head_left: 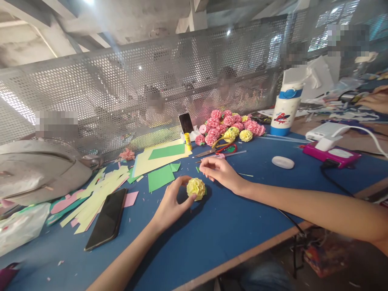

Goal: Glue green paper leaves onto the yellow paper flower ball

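The blue table (236,234) carries a bottle (285,111), phone (106,218) and green paper (160,179).

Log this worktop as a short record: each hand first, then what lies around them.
Left hand: thumb and fingers around a yellow paper flower
Right hand: fingers curled, right of that flower; whether it holds anything is unclear
Beyond the hands: scissors, yellow glue stick, heap of pink and yellow paper flowers
Left side: green paper sheet, pale yellow paper strips, black smartphone
Right side: white oval case, blue-and-white bottle
Surface: blue tabletop
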Demonstrator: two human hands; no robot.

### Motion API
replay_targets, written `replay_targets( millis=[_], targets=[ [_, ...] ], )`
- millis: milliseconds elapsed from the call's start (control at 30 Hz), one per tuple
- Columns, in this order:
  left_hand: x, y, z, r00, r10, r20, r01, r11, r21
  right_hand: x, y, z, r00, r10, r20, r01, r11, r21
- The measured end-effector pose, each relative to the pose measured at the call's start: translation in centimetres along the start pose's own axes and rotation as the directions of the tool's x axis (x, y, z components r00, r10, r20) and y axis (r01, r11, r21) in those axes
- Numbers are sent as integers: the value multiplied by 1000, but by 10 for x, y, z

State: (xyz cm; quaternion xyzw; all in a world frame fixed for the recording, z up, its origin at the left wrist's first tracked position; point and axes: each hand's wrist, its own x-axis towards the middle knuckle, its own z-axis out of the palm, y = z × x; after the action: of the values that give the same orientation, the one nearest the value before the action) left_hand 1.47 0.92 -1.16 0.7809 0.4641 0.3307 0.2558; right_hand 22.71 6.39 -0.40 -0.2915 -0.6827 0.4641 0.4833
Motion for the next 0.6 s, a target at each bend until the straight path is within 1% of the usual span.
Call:
replay_targets(
  millis=[333, 433, 600],
  targets=[
    [2, 5, -4, 1000, 0, 5, 1, 982, -187, -1, -4, 0, 999, -32, -4, 32, 999, -39],
    [3, 4, -4, 1000, -5, 10, 7, 977, -211, -1, -5, 0, 999, -36, -5, 36, 998, -44],
    [3, 2, -2, 1000, -13, -24, 7, 973, -231, -1, -4, 1, 999, -47, -5, 47, 998, -43]
  ],
)
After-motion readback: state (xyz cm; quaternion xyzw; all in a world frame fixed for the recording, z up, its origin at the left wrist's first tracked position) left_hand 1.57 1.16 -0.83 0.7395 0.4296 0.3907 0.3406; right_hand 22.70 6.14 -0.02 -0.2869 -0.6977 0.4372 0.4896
